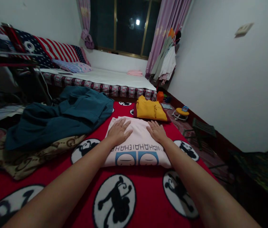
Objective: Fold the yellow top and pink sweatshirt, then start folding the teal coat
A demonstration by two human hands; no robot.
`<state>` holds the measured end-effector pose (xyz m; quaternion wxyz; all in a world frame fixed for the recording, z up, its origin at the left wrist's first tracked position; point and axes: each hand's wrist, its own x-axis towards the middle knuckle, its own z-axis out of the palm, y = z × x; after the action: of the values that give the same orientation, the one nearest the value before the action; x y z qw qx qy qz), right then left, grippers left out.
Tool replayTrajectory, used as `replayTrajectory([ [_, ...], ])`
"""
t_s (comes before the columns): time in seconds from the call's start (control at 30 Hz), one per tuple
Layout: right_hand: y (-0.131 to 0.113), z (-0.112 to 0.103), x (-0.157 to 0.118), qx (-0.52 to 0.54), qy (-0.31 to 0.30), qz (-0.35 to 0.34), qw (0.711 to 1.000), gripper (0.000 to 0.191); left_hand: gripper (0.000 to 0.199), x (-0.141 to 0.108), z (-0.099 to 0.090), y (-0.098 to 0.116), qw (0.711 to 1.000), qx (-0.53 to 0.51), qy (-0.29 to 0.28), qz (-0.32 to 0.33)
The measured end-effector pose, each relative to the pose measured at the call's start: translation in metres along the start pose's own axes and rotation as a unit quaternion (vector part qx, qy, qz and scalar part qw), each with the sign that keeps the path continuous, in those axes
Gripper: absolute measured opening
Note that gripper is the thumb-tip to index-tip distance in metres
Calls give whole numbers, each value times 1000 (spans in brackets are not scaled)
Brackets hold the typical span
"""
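Observation:
A pale pink garment (140, 131), folded into a flat bundle, lies on the red blanket (145, 193) with its lettering and blue printed squares facing up. On its left side rests my left hand (120, 129), palm down with fingers spread. My right hand (157, 130) lies flat on the right side, its fingers also stretched out. Just beyond the bundle is a folded yellow garment (149, 109) with a dark red edge. To the left, a loose teal garment (77, 110) is heaped over a tan patterned cloth (41, 152).
A low bed (105, 74) with pillows stands below the window. At the left is a cluttered desk (10, 58) with cables hanging down. Along the right wall are a yellow-topped stool (181, 111) and a dark folding stool (203, 128). Clothes (168, 63) hang in the far corner.

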<state>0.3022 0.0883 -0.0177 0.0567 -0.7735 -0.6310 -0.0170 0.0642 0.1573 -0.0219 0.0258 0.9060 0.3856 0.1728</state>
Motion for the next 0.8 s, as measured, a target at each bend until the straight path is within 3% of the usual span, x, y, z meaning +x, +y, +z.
replayTrajectory([
  [0.13, 7, -11, 0, -38, -32, 68, 996, 58, 63, -13, -5, -13, 999, 12, -36, -16],
  [0.23, -6, -29, -4, -88, -61, 99, 989, 53, 60, -24, -25, -17, 994, 31, -101, -15],
  [0.3, -26, -41, -8, -101, -32, 83, 991, 49, 51, -26, -43, -8, 990, 53, -127, -30],
  [0.4, -62, -46, -16, -50, 23, -15, 998, 49, 40, -24, -56, 19, 992, 69, -96, -42],
  [0.47, -80, -38, -20, 2, -4, -79, 997, 53, 47, -23, -49, 37, 996, 53, -62, -23],
  [0.57, -87, -21, -19, 41, -52, -74, 995, 60, 61, -23, -21, 45, 999, 6, -45, 4],
  [0.67, -79, -13, -15, 54, -55, -49, 996, 62, 66, -27, 0, 33, 999, -16, -46, 12],
  [0.8, -62, -11, -22, 48, -52, -62, 996, 65, 63, -44, -3, 11, 998, -19, -58, 27],
])
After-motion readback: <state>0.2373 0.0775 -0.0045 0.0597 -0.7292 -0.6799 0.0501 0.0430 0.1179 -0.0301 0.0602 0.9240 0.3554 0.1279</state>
